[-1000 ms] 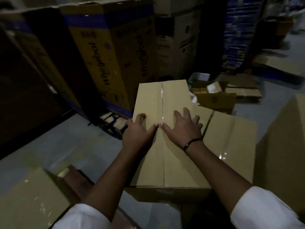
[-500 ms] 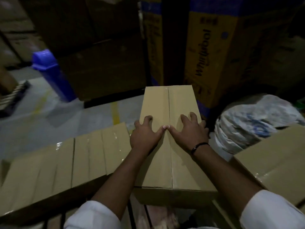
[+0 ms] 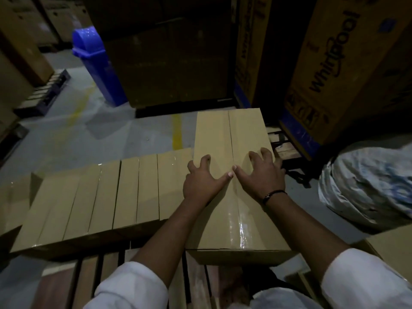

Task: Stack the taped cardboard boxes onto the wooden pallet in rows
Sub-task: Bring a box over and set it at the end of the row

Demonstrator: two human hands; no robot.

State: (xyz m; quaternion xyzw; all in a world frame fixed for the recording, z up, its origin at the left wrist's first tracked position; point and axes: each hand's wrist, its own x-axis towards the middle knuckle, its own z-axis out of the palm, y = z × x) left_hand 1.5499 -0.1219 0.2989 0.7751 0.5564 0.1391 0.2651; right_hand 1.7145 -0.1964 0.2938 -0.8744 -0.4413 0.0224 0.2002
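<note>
Open floor is lying at centre left, beyond the row of boxes. Pallet slats are showing bare at the bottom. Cartons are walling off the top and upper right, a bin is standing upper left, and a sack is sitting near the right of the centre box.

Within 1 second the taped box has swung left, away from a heap of other cartons, to the right end of the row of boxes on the pallet. It now lies just beside the row's last box.
</note>
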